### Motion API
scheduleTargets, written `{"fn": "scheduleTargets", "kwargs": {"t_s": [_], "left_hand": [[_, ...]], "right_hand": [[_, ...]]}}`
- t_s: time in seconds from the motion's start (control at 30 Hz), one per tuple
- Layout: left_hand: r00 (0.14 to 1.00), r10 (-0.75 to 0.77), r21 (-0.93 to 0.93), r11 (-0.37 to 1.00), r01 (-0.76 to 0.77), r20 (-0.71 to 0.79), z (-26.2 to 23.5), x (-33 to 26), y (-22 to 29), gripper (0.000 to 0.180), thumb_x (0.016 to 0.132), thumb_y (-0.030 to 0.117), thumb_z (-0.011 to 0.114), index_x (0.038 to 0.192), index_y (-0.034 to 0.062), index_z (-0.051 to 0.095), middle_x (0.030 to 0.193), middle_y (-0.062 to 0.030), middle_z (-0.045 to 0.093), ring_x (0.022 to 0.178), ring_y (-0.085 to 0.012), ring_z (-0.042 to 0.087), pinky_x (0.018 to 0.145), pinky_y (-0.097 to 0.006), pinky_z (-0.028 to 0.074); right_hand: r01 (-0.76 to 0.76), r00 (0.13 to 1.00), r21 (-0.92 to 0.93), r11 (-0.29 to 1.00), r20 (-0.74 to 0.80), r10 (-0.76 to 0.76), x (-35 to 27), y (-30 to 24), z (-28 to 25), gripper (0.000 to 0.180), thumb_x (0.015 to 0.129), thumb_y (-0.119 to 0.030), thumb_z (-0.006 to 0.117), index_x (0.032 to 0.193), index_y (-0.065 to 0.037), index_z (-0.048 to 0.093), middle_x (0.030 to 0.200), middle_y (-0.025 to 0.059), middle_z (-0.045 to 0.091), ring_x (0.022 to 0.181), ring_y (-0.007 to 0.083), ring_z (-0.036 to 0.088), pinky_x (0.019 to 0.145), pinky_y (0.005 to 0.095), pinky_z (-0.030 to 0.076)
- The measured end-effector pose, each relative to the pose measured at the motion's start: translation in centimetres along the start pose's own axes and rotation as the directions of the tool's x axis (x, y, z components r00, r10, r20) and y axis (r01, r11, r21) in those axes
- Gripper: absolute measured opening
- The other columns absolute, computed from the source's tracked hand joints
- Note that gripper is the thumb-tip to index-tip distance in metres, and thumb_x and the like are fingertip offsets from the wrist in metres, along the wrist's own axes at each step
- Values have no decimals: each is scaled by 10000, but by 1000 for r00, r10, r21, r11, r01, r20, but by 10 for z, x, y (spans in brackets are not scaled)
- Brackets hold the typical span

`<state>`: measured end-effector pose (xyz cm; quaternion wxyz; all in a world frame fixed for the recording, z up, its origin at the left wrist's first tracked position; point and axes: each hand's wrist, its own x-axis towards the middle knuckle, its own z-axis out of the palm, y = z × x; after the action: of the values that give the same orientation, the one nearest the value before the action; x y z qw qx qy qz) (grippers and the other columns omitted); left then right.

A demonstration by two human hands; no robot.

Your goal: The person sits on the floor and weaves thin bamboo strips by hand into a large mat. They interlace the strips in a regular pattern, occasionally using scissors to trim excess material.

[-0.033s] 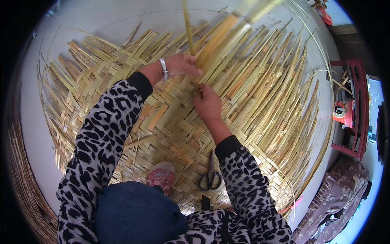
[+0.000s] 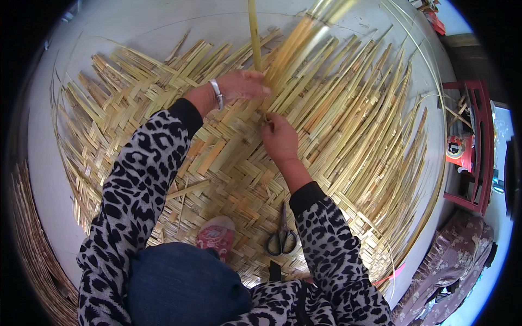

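Note:
A herringbone mat (image 2: 228, 157) of split reed strips spreads over the floor beneath both arms. My left hand (image 2: 240, 86), with a silver bracelet at the wrist, is at the base of a raised bundle of reed strips (image 2: 296, 46). Its fingers close against the strips, though motion blurs hand and bundle. A single reed strip (image 2: 254, 35) stands up just beyond that hand. Close below, my right hand (image 2: 281, 139) pinches a narrow strip at the edge of the weave between thumb and finger; most of that strip is hidden.
Black-handled scissors (image 2: 281, 239) lie on the mat near my body, right of my pink shoe (image 2: 216, 236). Loose strip ends fan outward over the pale floor (image 2: 179, 22). A dark red rack (image 2: 481, 146) and a patterned cloth (image 2: 448, 261) stand at the right.
My left hand has shifted slightly up and to the left. The raised bundle has swung a little left, and the single upright strip has moved slightly right. My right hand has barely moved.

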<state>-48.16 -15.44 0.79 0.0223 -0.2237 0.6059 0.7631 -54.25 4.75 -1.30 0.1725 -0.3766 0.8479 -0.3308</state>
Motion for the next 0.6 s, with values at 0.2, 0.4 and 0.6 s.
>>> {"fn": "scheduleTargets", "kwargs": {"t_s": [0.2,0.4,0.6], "left_hand": [[903,-66,47,994,95,-424,-49,-16,-39,219,846,113,686,1064,92,687,926,9,658,808,-81,608,728,-258,502],[825,55,278,952,126,-562,-49,-46,-59,170,822,72,662,982,67,719,866,-24,709,746,-109,633,664,-260,506],[821,-18,-313,929,-197,-570,-91,-65,-40,139,874,47,587,964,84,686,970,-43,700,822,-127,630,709,-261,519]], "right_hand": [[-127,991,25,992,40,126,4,2,6,167,878,-176,573,1002,-81,633,991,134,662,835,336,650,720,410,515],[302,944,-425,853,260,-205,9,-15,-5,98,850,-62,538,939,-85,573,952,149,571,820,376,642,648,459,526],[374,922,-252,892,208,-328,35,-47,12,163,886,-170,585,1008,-65,606,982,156,576,839,377,625,711,464,514]]}}
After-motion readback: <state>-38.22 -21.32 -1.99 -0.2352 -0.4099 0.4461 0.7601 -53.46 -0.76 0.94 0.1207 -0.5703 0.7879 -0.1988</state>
